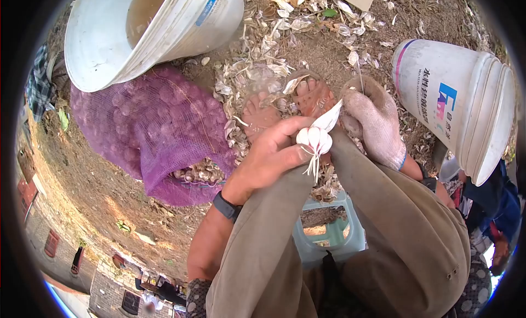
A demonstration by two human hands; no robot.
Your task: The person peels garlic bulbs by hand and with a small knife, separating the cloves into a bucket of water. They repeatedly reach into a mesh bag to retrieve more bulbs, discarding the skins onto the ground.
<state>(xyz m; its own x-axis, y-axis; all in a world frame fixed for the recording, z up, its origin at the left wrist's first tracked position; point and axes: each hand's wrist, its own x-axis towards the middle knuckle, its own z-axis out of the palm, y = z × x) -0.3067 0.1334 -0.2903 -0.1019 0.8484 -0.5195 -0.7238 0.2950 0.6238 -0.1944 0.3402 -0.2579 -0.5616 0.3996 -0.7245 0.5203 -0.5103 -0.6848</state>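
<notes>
Between the thumb and fingers of my bare left hand (276,153) is a garlic bulb (314,139), with its roots hanging down and a loose strip of white skin standing up from it. My right hand (375,121) wears a pale, dirty work glove and is curled closed. A thin blade (359,77) sticks up from the glove, like that of a small knife; its handle is hidden in the fist. The two hands are apart, over my knees and bare feet.
A purple mesh bag (159,121) of garlic lies at the left, its mouth towards me. A tilted white bucket (189,41) stands behind it; another bucket (438,90) is at the right. Garlic skins (268,41) litter the soil. A pale green stool (329,252) is beneath me.
</notes>
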